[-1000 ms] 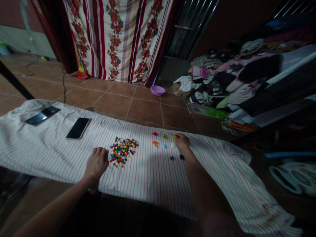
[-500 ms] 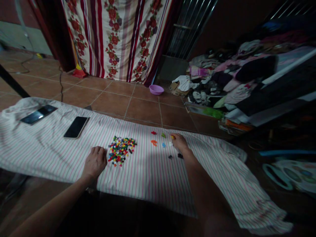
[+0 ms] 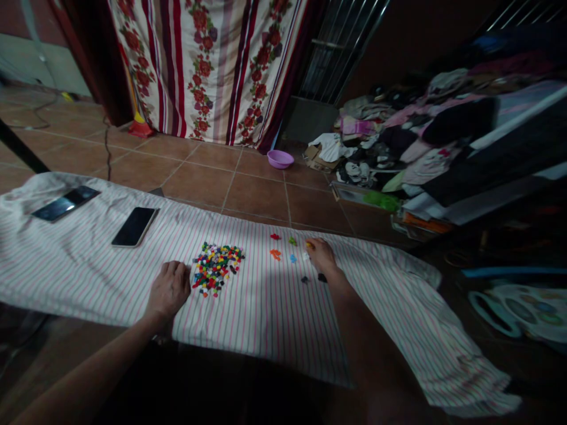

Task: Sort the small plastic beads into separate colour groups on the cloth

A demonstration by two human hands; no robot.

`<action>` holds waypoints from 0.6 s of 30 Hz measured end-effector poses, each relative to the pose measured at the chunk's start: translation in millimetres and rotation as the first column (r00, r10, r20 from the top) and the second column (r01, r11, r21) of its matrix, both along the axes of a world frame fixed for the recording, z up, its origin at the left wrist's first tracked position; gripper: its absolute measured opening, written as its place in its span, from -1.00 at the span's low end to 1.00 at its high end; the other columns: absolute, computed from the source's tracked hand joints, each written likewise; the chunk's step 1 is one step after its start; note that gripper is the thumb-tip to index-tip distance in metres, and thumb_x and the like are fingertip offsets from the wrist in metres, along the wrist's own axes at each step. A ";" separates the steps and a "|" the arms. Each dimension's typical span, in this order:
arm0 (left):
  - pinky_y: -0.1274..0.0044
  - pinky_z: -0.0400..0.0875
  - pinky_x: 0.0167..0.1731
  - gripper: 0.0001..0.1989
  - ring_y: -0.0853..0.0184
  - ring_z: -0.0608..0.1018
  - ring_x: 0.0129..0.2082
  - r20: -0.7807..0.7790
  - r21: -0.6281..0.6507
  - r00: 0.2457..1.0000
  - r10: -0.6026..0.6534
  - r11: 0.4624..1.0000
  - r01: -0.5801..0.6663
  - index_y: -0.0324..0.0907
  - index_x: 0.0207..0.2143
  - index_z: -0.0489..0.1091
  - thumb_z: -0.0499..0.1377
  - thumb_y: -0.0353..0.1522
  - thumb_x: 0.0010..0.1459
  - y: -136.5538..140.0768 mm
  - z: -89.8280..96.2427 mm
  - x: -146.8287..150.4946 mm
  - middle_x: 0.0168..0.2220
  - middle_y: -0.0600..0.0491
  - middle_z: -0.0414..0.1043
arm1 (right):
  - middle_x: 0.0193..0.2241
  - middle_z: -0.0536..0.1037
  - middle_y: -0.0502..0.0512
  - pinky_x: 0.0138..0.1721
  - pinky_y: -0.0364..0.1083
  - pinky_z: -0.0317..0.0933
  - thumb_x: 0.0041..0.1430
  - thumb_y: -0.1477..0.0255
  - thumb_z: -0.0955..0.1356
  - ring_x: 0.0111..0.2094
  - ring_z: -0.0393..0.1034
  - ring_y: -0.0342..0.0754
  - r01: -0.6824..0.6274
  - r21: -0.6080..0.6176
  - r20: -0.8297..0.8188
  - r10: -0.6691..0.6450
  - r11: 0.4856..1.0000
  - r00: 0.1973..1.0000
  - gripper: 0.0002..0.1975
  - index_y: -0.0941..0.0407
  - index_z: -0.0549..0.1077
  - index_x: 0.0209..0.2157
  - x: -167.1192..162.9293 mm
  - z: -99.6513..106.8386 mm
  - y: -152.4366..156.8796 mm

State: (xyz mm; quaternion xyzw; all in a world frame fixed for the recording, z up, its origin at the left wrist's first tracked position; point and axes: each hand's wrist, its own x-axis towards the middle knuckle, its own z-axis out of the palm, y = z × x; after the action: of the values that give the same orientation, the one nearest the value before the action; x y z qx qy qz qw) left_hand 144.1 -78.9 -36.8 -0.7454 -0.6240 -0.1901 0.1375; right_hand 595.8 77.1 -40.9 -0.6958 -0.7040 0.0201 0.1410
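A mixed pile of small coloured bead-like pieces [image 3: 217, 265] lies on a striped cloth [image 3: 257, 307]. Just left of it rests my left hand [image 3: 170, 288], knuckles up and fingers curled, with nothing visible in it. My right hand [image 3: 322, 255] is on the cloth at the right, its fingertips pinched at a small yellow piece [image 3: 309, 244]. Around it sit little single-colour groups: red [image 3: 275, 236], lime green [image 3: 292, 241], orange [image 3: 275, 254], light blue [image 3: 293, 258], white [image 3: 306, 256], grey [image 3: 304, 280] and black [image 3: 322, 277]. My wrist partly covers the black group.
Two phones, one dark [image 3: 66, 203] and one with a pale edge [image 3: 134, 226], lie at the cloth's left. Beyond are a tiled floor [image 3: 257, 189], a purple basin [image 3: 280, 159] and a floral curtain [image 3: 208, 71]. Heaped clothes [image 3: 411, 130] fill the right side.
The view has shifted very slightly. Both hands stay in almost the same places, the right one still at the yellow piece. The pile and the colour groups look unchanged.
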 end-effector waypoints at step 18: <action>0.34 0.28 -0.26 -0.81 0.16 0.31 -0.33 0.012 -0.007 1.000 -0.010 1.000 0.010 -0.16 -0.42 0.26 -0.05 -0.40 0.25 0.1 1.0 -0.1 -0.43 -0.06 0.29 | -0.19 0.55 0.15 -0.12 -0.09 0.27 0.07 0.49 0.30 -0.22 0.42 -0.04 0.102 0.101 -0.162 -0.085 0.990 0.983 -0.73 0.14 0.54 -0.19 1.5 16.6 -9.6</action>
State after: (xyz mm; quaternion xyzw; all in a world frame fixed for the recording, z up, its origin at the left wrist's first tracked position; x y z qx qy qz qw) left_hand 144.0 -78.7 -35.8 -0.7477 -0.6217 -0.1931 0.1305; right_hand 597.4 67.5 -24.3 -0.7156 -0.6572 0.0297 0.2346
